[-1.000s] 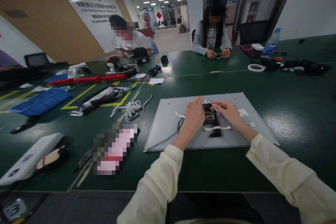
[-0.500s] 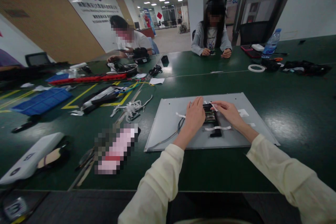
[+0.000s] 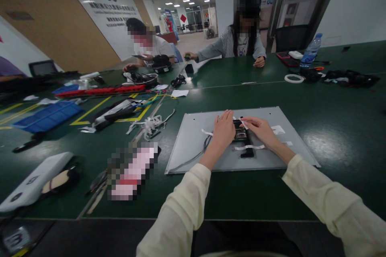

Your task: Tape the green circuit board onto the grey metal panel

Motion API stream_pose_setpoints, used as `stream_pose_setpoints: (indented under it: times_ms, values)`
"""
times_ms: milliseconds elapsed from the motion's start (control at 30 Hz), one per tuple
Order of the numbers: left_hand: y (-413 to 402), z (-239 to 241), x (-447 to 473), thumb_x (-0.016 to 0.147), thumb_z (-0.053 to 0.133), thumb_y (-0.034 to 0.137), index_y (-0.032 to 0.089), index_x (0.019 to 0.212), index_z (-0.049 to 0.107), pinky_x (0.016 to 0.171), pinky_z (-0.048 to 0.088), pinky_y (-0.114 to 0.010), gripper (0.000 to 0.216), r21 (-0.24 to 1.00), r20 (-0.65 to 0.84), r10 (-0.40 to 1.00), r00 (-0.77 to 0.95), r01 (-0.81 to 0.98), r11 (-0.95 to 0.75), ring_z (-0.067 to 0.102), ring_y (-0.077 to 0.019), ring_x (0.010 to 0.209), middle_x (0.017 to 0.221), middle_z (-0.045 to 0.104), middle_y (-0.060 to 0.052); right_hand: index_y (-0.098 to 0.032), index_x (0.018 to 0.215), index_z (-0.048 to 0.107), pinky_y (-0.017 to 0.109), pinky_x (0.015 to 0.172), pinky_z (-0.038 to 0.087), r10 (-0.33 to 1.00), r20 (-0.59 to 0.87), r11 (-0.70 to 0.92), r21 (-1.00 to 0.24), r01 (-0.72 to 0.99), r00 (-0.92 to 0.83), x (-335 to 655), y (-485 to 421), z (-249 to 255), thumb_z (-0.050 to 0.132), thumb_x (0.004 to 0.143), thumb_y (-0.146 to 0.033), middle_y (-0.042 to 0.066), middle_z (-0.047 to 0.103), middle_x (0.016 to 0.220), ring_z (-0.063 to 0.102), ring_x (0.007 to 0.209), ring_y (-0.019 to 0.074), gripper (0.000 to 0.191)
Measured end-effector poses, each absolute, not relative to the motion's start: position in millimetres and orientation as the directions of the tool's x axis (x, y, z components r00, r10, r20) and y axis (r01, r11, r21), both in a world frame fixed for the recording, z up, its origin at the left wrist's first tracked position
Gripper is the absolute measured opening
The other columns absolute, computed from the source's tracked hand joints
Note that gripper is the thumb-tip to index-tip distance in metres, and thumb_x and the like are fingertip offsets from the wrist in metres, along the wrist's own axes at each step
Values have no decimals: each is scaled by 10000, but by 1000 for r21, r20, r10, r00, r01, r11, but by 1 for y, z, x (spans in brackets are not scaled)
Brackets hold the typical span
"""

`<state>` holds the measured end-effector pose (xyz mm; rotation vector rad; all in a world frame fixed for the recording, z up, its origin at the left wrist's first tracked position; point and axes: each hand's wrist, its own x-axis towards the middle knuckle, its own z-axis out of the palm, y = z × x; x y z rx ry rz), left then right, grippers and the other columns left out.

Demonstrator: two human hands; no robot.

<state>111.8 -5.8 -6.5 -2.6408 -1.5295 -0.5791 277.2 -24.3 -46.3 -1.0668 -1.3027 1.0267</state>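
Note:
A flat grey metal panel [image 3: 265,156] lies on the green table in front of me. At its middle sits a small dark circuit board [image 3: 240,134] with white tape strips and a black cable around it. My left hand [image 3: 223,130] rests against the board's left edge, fingers held together and lying flat. My right hand [image 3: 261,128] pinches the end of a white tape strip [image 3: 243,123] at the board's top right. Another white strip [image 3: 249,147] lies across the black piece below the board.
Left of the panel lie a heap of white strips [image 3: 149,124], black bars, a blue tray [image 3: 45,115] and a red bar [image 3: 102,90]. Two people sit across the table. A tape roll [image 3: 294,78], a water bottle [image 3: 310,50] and black gear are at the far right.
My hands have barely shifted on the board. The person opposite has stretched an arm out sideways towards the other seated person.

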Motion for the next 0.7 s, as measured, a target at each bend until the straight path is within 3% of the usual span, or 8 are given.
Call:
stream_pose_setpoints:
  times_ms: [300, 700]
  values:
    - [0, -10, 116, 915, 310, 111, 154, 1219, 496, 1104, 253, -442, 359, 138, 201, 795, 573, 787, -602, 394, -211, 1329, 1304, 565, -118, -150, 1011, 682, 315, 848, 470, 979, 197, 189, -972, 138, 43, 280, -26, -46, 572, 795, -327, 58, 721, 888, 665, 857, 180, 300]
    - [3, -11, 115, 893, 348, 126, 181, 1269, 502, 1128, 218, -412, 410, 157, 151, 816, 559, 801, -578, 453, -189, 1278, 1352, 543, -80, -193, 1038, 663, 262, 673, 423, 969, 234, 139, -774, 618, 74, 289, -34, -47, 485, 821, -241, 9, 682, 714, 632, 684, 161, 285]
